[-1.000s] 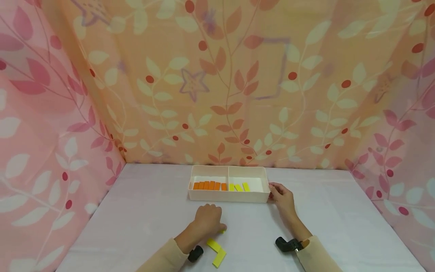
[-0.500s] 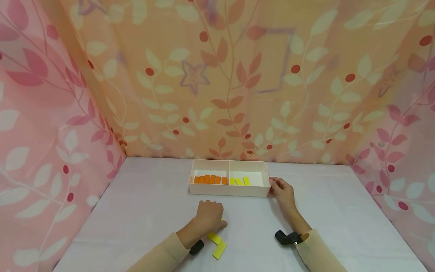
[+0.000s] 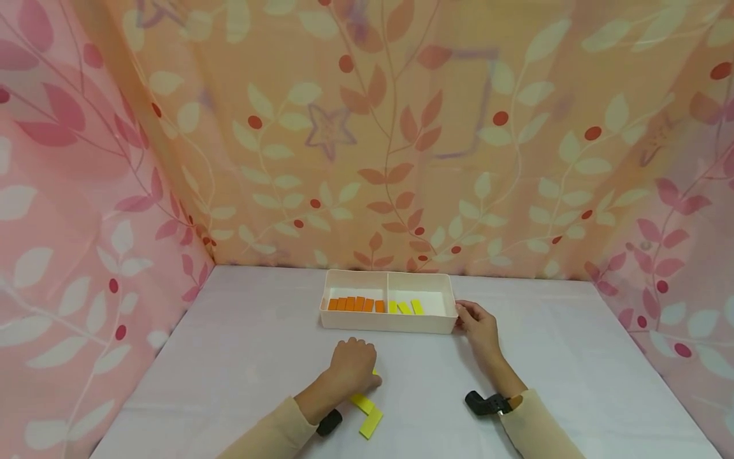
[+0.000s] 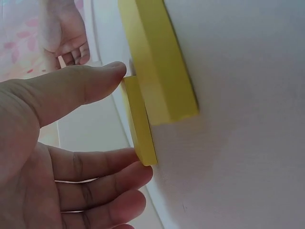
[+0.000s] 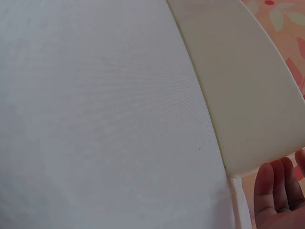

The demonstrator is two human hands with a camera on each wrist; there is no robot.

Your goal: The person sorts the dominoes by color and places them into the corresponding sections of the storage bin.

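My left hand (image 3: 352,366) is low over the white table, in front of the box. In the left wrist view its thumb and fingers hold a small flat yellow block (image 4: 139,126) by its ends; the head view shows only a sliver of it. Two more yellow blocks, one (image 3: 362,403) and another (image 3: 371,423), lie at an angle to each other by the left wrist. My right hand (image 3: 478,325) touches the right end of the white two-compartment box (image 3: 384,322), its fingertips (image 5: 265,174) fairly straight against the end wall.
In the box's left compartment several orange blocks (image 3: 355,305) stand in a row. Three yellow blocks (image 3: 404,308) lean in the right compartment. A patterned curtain (image 3: 373,127) hangs along the table's back edge, and pink cloth (image 3: 74,255) closes the sides.
The head view has tilted slightly. The yellow block at the left hand showed on the near side of the thumb and now shows just beyond it. The right hand keeps its place at the box.
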